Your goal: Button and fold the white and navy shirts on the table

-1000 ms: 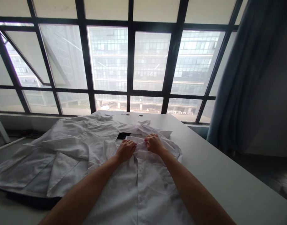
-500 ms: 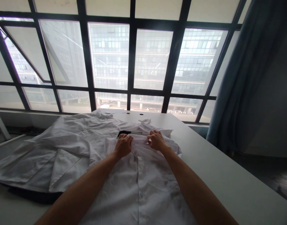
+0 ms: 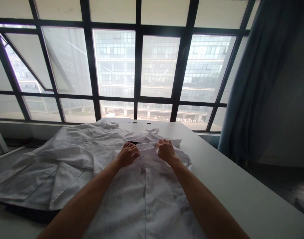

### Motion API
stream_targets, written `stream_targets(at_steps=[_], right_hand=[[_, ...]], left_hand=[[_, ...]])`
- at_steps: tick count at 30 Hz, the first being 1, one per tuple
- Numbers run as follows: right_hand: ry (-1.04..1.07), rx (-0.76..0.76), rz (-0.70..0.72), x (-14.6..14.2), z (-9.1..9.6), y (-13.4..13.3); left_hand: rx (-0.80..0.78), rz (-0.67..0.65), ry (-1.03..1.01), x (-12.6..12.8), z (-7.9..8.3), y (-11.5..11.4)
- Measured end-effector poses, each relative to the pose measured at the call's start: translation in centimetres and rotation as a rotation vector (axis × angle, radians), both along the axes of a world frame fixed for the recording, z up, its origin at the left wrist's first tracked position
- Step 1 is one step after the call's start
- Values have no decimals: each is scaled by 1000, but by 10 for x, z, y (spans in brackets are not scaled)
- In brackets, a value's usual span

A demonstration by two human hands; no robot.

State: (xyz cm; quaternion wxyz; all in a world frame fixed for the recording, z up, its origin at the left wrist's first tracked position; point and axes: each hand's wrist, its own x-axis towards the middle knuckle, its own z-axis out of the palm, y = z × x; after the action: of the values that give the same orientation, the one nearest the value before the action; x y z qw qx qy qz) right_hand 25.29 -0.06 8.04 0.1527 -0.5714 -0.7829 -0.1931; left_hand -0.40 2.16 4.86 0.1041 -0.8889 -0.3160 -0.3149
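A white button-up shirt (image 3: 164, 202) lies on the table with its button front facing up and its collar (image 3: 147, 146) at the far end. At the collar's left end is my left hand (image 3: 127, 154), fingers curled in against the cloth. My right hand (image 3: 166, 150) pinches the collar's right end between thumb and fingers. The collar band stretches between the two hands, slanting slightly. My fingertips partly hide the cloth they touch. Just behind my left hand, a small dark patch (image 3: 133, 143) shows.
To the left, more white garments (image 3: 74, 149) lie rumpled, with dark cloth (image 3: 33, 214) under their near edge. The white table (image 3: 223, 179) extends to the right. Beyond it stand black-framed windows (image 3: 139, 66) and a blue-grey curtain (image 3: 243, 89).
My left hand has shifted slightly left and toward me, and its fingers have shifted on the collar. The collar now slants more. My right hand stays almost in place.
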Motion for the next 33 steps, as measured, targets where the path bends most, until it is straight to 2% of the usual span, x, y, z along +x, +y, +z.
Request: stream_targets(at_steps=[3, 6, 9, 12, 17, 22, 28, 33], right_hand=[[70, -50, 134, -5, -4, 1], [234, -90, 293, -17, -4, -2], [327, -150, 370, -29, -1, -6], [295, -191, 345, -33, 2, -9], [256, -163, 284, -29, 6, -9], [227, -211, 266, -26, 10, -13], [373, -269, 466, -39, 6, -15], [179, -203, 294, -48, 8, -19]], left_hand=[[-73, 4, -20, 1, -2, 4], [-111, -37, -60, 13, -2, -1], [-110, -63, -109, 23, 1, -8], [-80, -42, -141, 24, 3, -11], [-69, -12, -140, 5, -1, 0], [-21, 105, -30, -6, -4, 8], [80, 65, 1, 7, 5, -3], [76, 40, -3, 4, 7, 3]])
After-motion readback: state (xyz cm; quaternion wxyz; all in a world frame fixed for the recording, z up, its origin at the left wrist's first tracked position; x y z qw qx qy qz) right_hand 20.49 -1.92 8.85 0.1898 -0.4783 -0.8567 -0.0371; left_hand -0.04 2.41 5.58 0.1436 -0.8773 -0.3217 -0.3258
